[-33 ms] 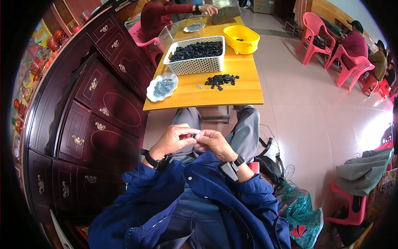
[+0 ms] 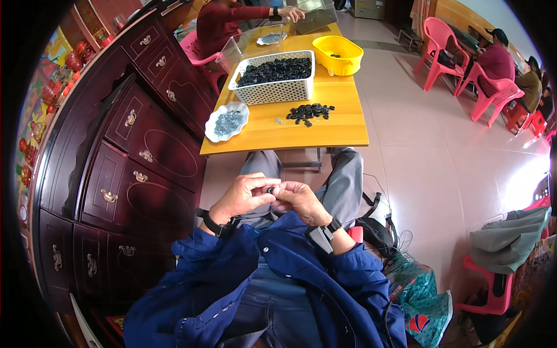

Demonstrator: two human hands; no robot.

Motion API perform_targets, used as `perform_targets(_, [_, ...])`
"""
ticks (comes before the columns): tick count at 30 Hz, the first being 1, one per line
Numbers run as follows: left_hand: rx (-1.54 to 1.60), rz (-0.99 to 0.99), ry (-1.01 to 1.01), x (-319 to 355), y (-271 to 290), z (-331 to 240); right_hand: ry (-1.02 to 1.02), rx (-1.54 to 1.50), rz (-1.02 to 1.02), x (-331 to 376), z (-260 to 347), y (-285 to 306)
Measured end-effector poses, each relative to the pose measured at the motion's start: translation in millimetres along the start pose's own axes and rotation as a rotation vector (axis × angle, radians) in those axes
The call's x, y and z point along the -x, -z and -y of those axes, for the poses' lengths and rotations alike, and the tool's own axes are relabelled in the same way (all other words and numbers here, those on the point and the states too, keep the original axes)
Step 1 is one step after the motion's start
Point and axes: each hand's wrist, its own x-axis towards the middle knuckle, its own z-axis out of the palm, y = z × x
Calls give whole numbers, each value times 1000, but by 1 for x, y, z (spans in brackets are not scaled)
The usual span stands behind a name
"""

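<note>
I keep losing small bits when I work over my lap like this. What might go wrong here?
1. The small dark part, pinched between the left hand and right hand above the knees, may slip and fall to the tiled floor.
2. The loose pile of dark pieces lies near the wooden table edge; a knock might scatter it.

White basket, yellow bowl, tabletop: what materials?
White basket: plastic by the look, moulded perforated walls, matte. Yellow bowl: probably plastic, uniform glossy colour, thin rolled rim. Tabletop: wood or wood-look laminate, with visible grain lines and a light sheen.
</note>
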Motion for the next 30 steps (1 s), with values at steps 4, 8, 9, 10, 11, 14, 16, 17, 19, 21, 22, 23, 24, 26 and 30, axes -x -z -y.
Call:
perform_targets(4, [-180, -132, 36, -2, -13, -10, -8, -20, -46, 0, -3, 2])
perform_targets(8, [-318, -180, -85, -9, -20, 1, -27, -113, -128, -5, -6, 9])
perform_targets(9, [-348, -186, -139, -12, -20, 5, -46, -117, -155, -6, -5, 11])
perform_targets(10, [-377, -193, -191, -15, -19, 10, -50, -141, -153, -7, -3, 14])
perform_targets(11, [-361, -191, -179, -19, -19, 15, -67, -142, -164, -9, -1, 15])
perform_targets(14, [-318, -117, -194, -36, -20, 26, -65, -255, -204, -15, 1, 28])
perform_targets(16, [-282, -94, -208, -47, -21, 32, -72, -236, -256, -13, 10, 29])
perform_targets(17, [-268, -73, -222, -52, -19, 35, -74, -222, -290, -14, 14, 28])
perform_targets(19, [-298, -60, -306, -65, -25, 40, -2, -283, -321, -15, 11, 34])
perform_targets(21, [-289, -34, -321, -77, -32, 43, 68, -166, -427, -11, 15, 33])
perform_targets(22, [-292, -25, -320, -80, -28, 39, 139, -215, -387, -22, -1, 40])
perform_targets(23, [-309, -30, -294, -78, -23, 42, 164, -206, -418, -34, -8, 36])
perform_targets(24, [-319, -40, -298, -75, -17, 45, 131, -220, -406, -42, -9, 30])
perform_targets(26, [-284, -51, -301, -79, -18, 48, 90, -259, -413, -45, 4, 24])
perform_targets(30, [-178, -39, -334, -101, -27, 53, 131, -258, -493, -48, 16, 37])
